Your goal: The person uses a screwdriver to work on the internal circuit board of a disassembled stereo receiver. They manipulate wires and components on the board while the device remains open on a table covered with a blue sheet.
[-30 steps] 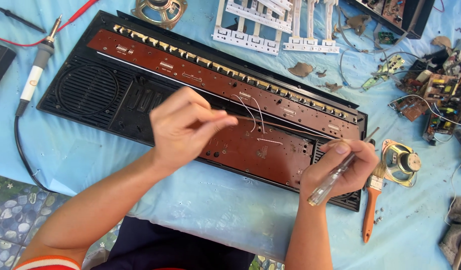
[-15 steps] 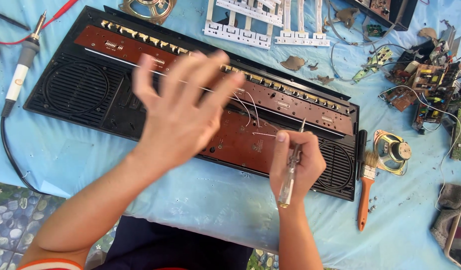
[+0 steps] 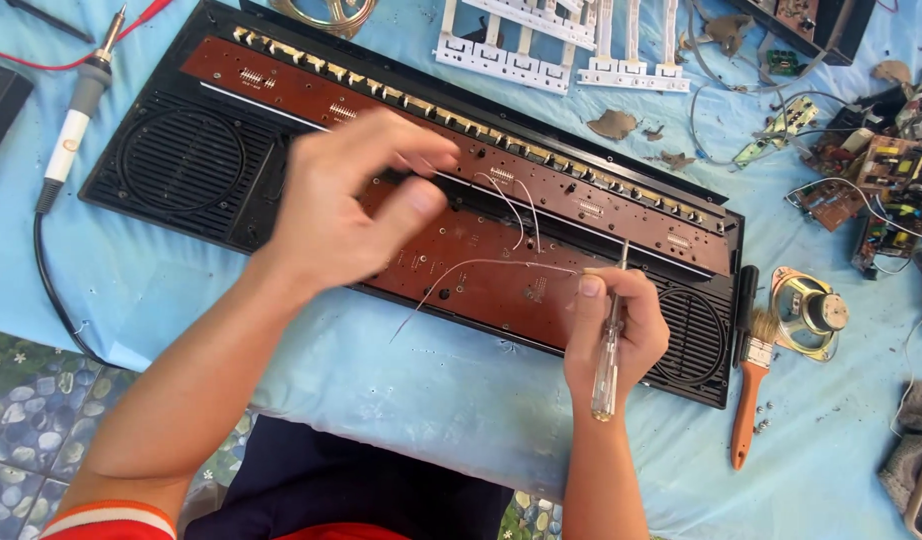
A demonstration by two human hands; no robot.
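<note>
A black keyboard shell lies open and face down on a blue cloth, with long brown circuit boards inside and thin white wires trailing over them. My right hand grips a clear-handled screwdriver, its tip set on the board near the right end. My left hand hovers over the middle of the boards, blurred, fingers curled with thumb and fingertips close together; nothing is clearly in it.
A paintbrush with an orange handle and a small speaker lie right of the shell. A soldering iron rests at the left. White key strips lie beyond, loose circuit boards at the far right.
My right hand has brought the screwdriver from low at the right up onto the board. My left hand, spread wide a moment ago, has curled its fingers and dropped toward the boards.
</note>
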